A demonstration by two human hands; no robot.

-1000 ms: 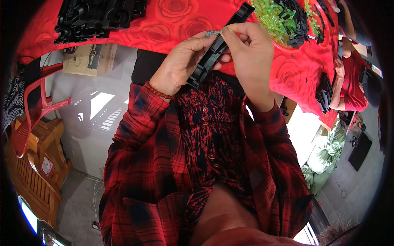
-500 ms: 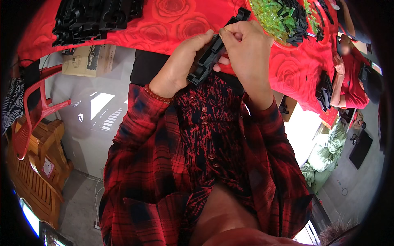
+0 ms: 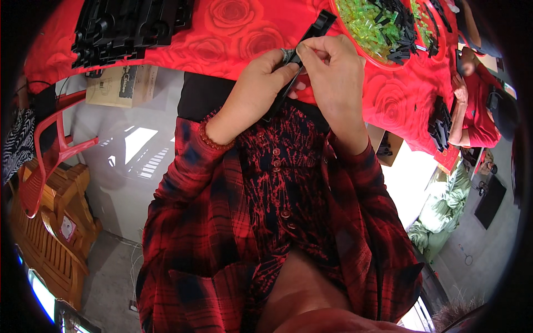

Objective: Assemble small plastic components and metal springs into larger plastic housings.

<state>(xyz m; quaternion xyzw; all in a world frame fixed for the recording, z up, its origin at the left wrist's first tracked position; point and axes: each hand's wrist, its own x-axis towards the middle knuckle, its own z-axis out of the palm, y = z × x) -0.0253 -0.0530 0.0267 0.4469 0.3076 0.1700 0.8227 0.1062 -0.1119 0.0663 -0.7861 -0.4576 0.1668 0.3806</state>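
A long, narrow black plastic part [image 3: 320, 26] slants between my hands above the near edge of the table. My left hand [image 3: 252, 91] is closed round its lower left side, thumb lying across it. A small greyish patch shows by the left fingertips; what it is I cannot make out. My right hand [image 3: 337, 69] pinches at the part's upper middle with thumb and forefinger, other fingertips showing below. Whether a tiny piece sits in that pinch is hidden. Just beyond the right hand stands a red-rimmed basin [image 3: 383, 66] with translucent green pieces [image 3: 355, 25] and small black strips [image 3: 401, 51].
Long black parts [image 3: 130, 28] are stacked at the far left of the red rose-patterned tablecloth [image 3: 233, 41]. A cardboard box [image 3: 119, 86] and a red plastic chair [image 3: 53, 133] stand at left. A person in red [image 3: 478, 111] sits at right beside more black parts [image 3: 440, 125].
The black part has turned in my hands, from its ridged, hollowed face to a narrower, smoother side. My left thumb has come across it; the right hand still pinches near the same spot.
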